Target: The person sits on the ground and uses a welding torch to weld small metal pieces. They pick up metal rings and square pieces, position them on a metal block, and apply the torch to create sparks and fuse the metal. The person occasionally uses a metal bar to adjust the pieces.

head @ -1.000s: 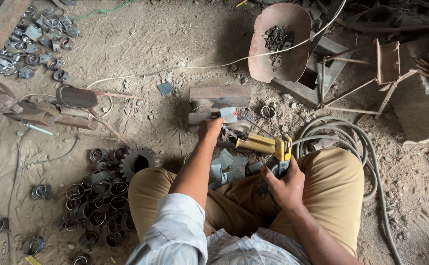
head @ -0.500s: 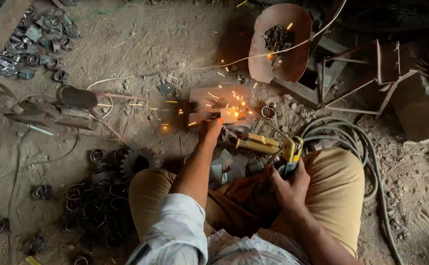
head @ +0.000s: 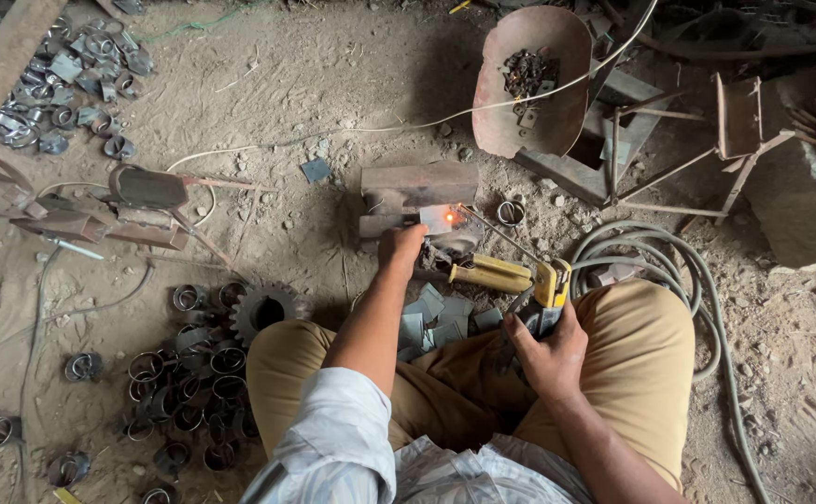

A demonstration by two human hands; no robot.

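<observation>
No packages, labels, signs or screens anywhere

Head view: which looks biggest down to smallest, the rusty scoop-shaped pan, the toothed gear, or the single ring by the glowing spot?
1. Rusty scoop-shaped pan, by far the largest.
2. Toothed gear, mid-sized.
3. Single ring, smallest.
All lie on the ground at roughly similar depth, so the order seems safe.

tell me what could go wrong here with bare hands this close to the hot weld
The left hand rests bare right beside the glowing spot on the small metal plate, so a burn seems likely. The right hand holds the yellow electrode holder over the knees, where sparks could reach the trousers.
</observation>
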